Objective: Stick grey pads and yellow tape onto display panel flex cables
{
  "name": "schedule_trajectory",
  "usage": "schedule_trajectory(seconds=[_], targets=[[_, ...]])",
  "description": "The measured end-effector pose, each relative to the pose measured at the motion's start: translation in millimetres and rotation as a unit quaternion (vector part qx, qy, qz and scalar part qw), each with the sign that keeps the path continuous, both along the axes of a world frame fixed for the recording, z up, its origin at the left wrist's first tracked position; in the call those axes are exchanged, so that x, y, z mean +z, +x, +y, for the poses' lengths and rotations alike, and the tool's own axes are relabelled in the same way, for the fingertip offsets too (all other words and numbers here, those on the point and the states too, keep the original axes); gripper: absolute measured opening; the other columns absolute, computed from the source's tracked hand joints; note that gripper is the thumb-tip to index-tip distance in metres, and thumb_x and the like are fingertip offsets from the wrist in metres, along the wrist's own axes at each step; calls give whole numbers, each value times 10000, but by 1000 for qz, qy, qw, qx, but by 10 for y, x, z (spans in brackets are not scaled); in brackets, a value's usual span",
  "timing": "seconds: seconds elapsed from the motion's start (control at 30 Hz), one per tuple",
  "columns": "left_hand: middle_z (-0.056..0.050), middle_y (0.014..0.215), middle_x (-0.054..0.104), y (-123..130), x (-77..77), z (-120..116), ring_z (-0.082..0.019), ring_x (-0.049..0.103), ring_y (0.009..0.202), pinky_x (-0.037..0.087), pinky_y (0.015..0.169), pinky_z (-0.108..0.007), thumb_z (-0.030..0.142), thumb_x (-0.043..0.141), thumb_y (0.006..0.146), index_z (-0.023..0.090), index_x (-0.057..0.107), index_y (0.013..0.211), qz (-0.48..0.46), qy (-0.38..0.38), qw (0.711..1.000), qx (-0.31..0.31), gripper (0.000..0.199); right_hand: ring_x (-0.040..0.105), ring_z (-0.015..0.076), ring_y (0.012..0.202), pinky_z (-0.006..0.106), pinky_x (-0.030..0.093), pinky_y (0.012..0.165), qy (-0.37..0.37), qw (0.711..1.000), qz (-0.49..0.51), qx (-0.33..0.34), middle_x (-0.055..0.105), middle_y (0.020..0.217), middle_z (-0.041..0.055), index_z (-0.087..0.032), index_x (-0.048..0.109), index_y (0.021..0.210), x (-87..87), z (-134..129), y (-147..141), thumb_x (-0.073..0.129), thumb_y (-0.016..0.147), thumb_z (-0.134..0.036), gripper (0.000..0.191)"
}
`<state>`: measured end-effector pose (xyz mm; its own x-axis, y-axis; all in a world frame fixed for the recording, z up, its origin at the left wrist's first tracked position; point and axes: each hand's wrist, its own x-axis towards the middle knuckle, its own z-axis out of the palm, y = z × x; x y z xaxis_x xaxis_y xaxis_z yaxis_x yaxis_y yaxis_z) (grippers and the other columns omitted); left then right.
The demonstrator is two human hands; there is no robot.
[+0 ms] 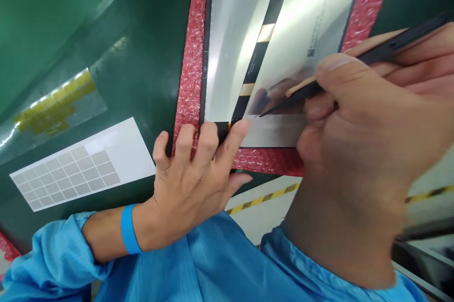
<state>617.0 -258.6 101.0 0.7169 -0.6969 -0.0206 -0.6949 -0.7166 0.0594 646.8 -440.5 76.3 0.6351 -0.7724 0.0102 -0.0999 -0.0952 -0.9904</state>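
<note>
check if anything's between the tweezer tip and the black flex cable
Nothing visible does: only the bare back of the display panel lies between the tip of the black tweezers in the right hand and the black flex cable. The left hand's fingers rest on the cable's lower end.

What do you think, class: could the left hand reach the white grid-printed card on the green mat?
Probably yes: the left hand lies beside the white card, and only the green mat lies between them. Nothing seems in the way, though its fingers would leave the black ribbon cable.
</note>
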Motion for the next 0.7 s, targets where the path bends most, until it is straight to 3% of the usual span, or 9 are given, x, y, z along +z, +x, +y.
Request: schedule_trajectory(seconds=[0.13,0.4,0.57,0.7], targets=[[-159,1384,564,-37,-18,48,-349,437,1324,206,1140,-556,583,465,1053,164,520,1542,-64,5,998,-1,647,504,56,467,194,316,382,18,999,-37,-25,556,650,-29,-179,601,647,-113,-19,24,714,713,-92,157],[-121,1566,455,16,-108,-15,-366,338,1441,258,1196,-587,596,572,996,207,462,1582,-15,-15,999,-26,712,424,63,393,148,249,299,31,993,-107,-37,506,601,-27,-179,521,599,-334,-114,29,736,606,-122,223],[-101,1551,471,-55,-259,-86,-349,353,1437,297,1202,-603,554,582,1008,249,528,1534,-35,-44,998,-22,610,356,57,372,136,197,295,53,996,-11,-72,423,529,-52,-171,462,559,-285,-94,87,611,649,20,258],[-116,1580,461,-176,-270,-39,-358,346,1472,325,1190,-597,566,509,1042,236,570,1500,-57,-54,996,33,567,331,45,372,125,164,282,100,989,17,-109,409,536,-49,-166,295,495,-213,-54,86,549,574,109,382]])
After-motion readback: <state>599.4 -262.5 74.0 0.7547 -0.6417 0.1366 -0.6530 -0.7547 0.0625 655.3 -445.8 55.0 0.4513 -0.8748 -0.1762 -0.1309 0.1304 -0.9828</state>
